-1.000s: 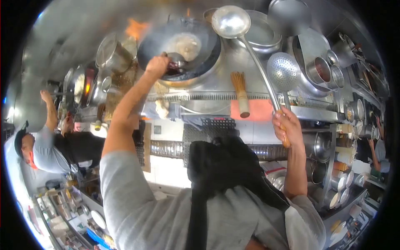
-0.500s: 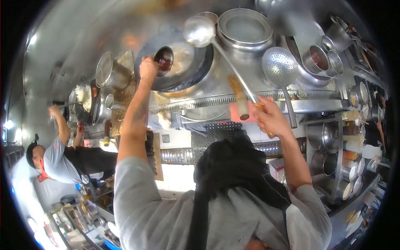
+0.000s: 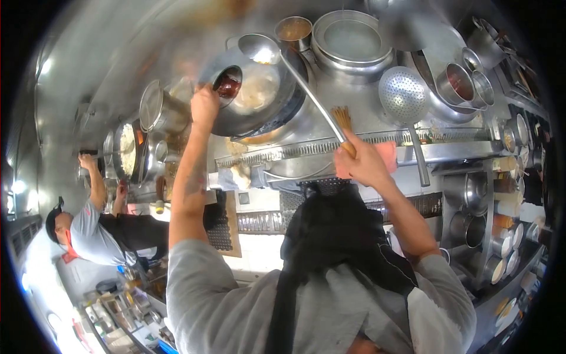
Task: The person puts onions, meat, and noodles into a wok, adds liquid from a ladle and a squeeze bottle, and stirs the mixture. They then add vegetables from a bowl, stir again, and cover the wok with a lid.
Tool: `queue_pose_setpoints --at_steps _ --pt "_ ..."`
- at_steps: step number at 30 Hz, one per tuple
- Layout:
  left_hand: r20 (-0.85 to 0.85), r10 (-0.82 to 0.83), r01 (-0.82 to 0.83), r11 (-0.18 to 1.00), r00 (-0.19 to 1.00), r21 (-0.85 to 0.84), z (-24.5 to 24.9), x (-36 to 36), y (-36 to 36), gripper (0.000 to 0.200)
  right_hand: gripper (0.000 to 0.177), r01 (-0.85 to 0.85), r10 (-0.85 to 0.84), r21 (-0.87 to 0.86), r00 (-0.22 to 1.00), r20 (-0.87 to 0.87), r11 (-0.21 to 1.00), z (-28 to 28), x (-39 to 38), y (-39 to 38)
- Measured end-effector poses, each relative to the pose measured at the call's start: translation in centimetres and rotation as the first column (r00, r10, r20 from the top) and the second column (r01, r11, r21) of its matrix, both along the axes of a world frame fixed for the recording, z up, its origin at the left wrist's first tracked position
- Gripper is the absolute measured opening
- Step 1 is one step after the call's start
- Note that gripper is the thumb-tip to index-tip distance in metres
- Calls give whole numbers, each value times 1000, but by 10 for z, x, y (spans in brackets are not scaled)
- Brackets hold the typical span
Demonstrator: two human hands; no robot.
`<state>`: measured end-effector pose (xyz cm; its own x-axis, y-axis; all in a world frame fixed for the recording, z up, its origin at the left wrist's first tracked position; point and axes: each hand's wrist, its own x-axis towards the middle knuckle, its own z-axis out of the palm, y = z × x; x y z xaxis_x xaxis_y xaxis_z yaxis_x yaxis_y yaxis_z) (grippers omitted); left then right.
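Observation:
My left hand (image 3: 204, 107) is closed on the rim of a small dark bowl (image 3: 229, 87), which is tipped over the left side of the wok (image 3: 277, 74). Dark red liquid shows inside the bowl. Pale food or liquid (image 3: 257, 91) lies in the bottom of the wok. With its fingers wrapped round the wooden grip, my right hand (image 3: 367, 164) holds a long-handled ladle (image 3: 259, 50). The ladle's head is above the wok's far edge, with a little orange residue in it. Just beyond my right hand are a bamboo brush (image 3: 341, 117) and a pink cloth (image 3: 386, 154).
A metal pot of brownish liquid (image 3: 293, 30) and stacked basins (image 3: 348, 38) stand behind the wok. To the right lie a perforated skimmer (image 3: 404, 94) and a pot of red sauce (image 3: 456, 82). On the left, a co-worker (image 3: 97, 227) works at another pan (image 3: 127, 147).
The ladle's head has moved left over the wok, and my right hand has shifted left with it. My left hand still holds the small bowl, slightly further left.

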<state>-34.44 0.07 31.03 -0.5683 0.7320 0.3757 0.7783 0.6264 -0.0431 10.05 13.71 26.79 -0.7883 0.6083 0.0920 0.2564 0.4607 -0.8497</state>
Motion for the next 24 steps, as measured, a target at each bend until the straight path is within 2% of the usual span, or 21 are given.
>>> queue_pose_setpoints --at_steps 1,2,4,5,7,8,10,11,13,14,15,16,17,18,19,20,22,24 --pt "6 4 -4 1000 1000 -12 -7 -7 -3 19 54 21 -14 -150 999 51 989 10 -1 0" --pt "10 -4 4 1000 1000 -11 -17 -19 -5 19 54 30 -22 -148 998 55 989 13 -3 2" --pt "32 191 -188 979 981 -80 -38 -51 -10 21 53 26 -11 -249 998 61 968 18 -9 4" --pt "33 180 -177 981 983 -75 -54 -74 -11 21 53 37 -23 -245 998 61 969 25 -11 4" --pt "-40 271 -274 956 962 -107 -72 -105 -7 25 48 90 -62 -312 993 97 946 39 -17 1" --pt "-36 257 -260 960 966 -105 -75 -110 -1 25 48 104 -77 -310 992 100 945 35 -19 -3" --pt "79 353 -348 935 932 -64 -83 -111 14 30 48 117 -95 -168 987 130 979 25 -19 -10" --pt "84 341 -336 940 936 -64 -100 -122 25 30 48 130 -108 -166 985 134 978 31 -21 -15" --pt "2 290 -281 927 957 -250 -132 -136 42 37 49 129 -94 -344 989 117 930 50 -24 -24" --pt "13 259 -246 930 966 -273 -126 -124 54 42 49 133 -98 -344 988 119 929 57 -27 -26" --pt "248 318 -260 936 915 -239 -118 -112 62 40 48 152 -105 -416 985 135 897 64 -29 -28" --pt "470 350 -282 936 810 -210 -124 -115 67 39 48 169 -109 -484 983 151 859 67 -29 -31" --pt "473 347 -280 937 810 -207 -128 -119 62 39 48 171 -111 -481 982 152 860 68 -29 -32" --pt "236 5 67 953 972 -295 -132 -123 53 35 48 181 -130 -536 983 133 825 68 -29 -32" --pt "29 -386 356 816 922 -454 -132 -123 45 31 48 187 -148 -590 982 115 786 67 -29 -31" --pt "27 -382 352 819 924 -452 -133 -123 39 31 48 183 -144 -587 983 113 788 61 -28 -28" --pt "140 -296 319 927 945 -198 -128 -121 20 29 48 129 -127 -522 991 40 843 43 -28 -23" --pt "100 -317 332 910 943 -247 -121 -116 6 25 49 135 -144 -537 989 25 833 44 -32 -23"
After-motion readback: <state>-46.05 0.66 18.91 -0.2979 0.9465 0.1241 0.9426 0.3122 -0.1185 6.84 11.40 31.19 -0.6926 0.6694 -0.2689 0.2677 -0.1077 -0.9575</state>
